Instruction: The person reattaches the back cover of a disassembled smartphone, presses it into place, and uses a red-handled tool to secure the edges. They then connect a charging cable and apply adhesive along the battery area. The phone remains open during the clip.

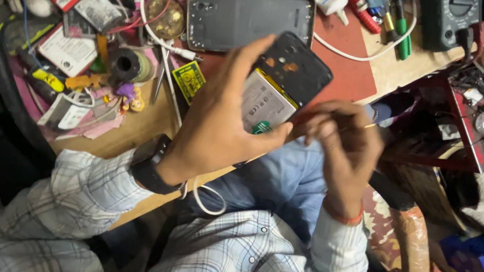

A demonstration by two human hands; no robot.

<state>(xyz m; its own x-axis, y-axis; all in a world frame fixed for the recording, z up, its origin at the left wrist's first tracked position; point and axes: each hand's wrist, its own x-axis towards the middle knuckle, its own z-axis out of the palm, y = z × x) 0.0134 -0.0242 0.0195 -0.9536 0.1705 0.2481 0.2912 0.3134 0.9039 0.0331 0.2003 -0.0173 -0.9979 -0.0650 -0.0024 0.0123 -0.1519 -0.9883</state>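
Left hand (219, 119): wraps the opened phone (282, 84) from below, tilted so the battery faces up.
Right hand (344, 142): at 3 o'clock, fingers pinched narrow on a thin tool.
Back cover (241, 19): at 12 o'clock, flat on the surface (355, 76).

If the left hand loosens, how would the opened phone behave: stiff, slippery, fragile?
The phone is a flat slab, so probably stiff. Its back is off and the battery shows, so it is likely fragile. The left hand holds it only at the edges; it may slip easily.
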